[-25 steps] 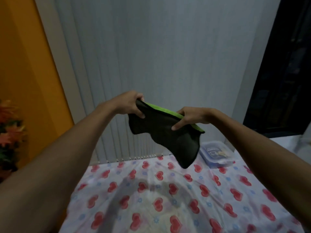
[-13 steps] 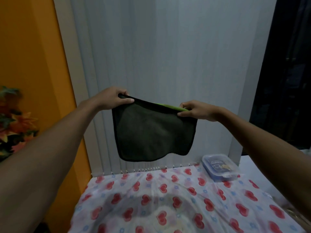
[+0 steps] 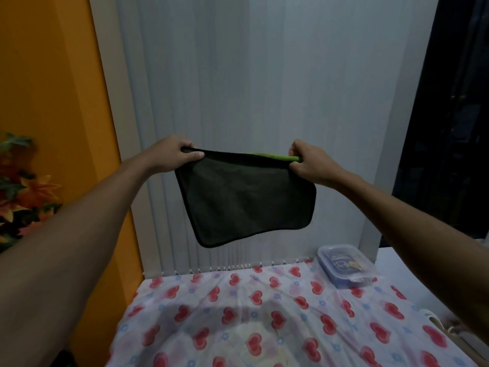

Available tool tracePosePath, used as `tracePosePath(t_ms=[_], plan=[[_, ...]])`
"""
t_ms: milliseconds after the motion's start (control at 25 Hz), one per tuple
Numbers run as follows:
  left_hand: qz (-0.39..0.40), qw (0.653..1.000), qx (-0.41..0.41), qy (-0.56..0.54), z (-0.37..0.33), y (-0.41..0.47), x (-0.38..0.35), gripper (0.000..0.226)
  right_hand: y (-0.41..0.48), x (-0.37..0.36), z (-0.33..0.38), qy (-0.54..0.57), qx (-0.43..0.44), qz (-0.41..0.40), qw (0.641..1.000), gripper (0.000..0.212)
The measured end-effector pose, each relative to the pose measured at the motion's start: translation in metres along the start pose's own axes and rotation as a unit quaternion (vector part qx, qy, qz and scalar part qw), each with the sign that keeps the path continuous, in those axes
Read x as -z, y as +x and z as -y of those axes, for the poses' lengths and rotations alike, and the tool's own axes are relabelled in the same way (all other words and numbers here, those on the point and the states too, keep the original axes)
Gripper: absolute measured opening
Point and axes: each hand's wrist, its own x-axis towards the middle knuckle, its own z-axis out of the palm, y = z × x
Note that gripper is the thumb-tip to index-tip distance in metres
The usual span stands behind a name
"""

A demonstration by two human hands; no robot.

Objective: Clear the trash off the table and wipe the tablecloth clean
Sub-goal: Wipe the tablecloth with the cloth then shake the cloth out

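A dark cleaning cloth (image 3: 246, 200) with a green back side hangs spread out in the air, well above the table. My left hand (image 3: 172, 154) pinches its top left corner and my right hand (image 3: 309, 162) pinches its top right corner. Below lies the white tablecloth (image 3: 238, 313) printed with red hearts; its near part is out of frame.
A clear plastic lidded box (image 3: 344, 266) sits at the table's far right corner. Grey vertical blinds (image 3: 238, 102) hang behind the table. An orange wall (image 3: 53, 102) and orange artificial flowers (image 3: 21, 197) stand at the left. A dark window (image 3: 455, 128) is at the right.
The cloth went from crumpled between my hands to stretched flat. My hands moved apart along its top edge, and my view tilted up.
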Motion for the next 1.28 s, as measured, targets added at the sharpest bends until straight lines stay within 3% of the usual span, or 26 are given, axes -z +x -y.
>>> tracePosePath(t_ms=[280,480,720,880,1040,1280], plan=[[0.01,0.999,0.045,-0.004,0.017,0.001,0.007,0.036,0.009,0.006,-0.004,0.117,-0.015,-0.016,0.993,0.015],[0.014,0.998,0.061,0.005,0.024,0.002,0.013,0.029,0.019,0.009,-0.001,0.151,0.047,0.012,0.987,0.021],[-0.007,0.998,0.065,0.016,0.033,0.007,0.032,0.039,0.025,0.014,-0.008,0.32,-0.021,0.089,0.943,0.034],[-0.032,0.99,0.079,-0.115,0.038,0.002,0.029,0.034,0.035,0.008,-0.019,0.411,-0.115,0.053,0.903,0.035],[-0.07,0.929,0.106,-0.349,0.045,-0.004,0.008,0.039,0.032,-0.007,-0.026,0.494,-0.175,0.052,0.85,0.037],[-0.09,0.873,0.143,-0.457,0.057,-0.011,-0.041,0.038,0.013,-0.034,-0.046,0.49,-0.212,0.065,0.843,0.033]])
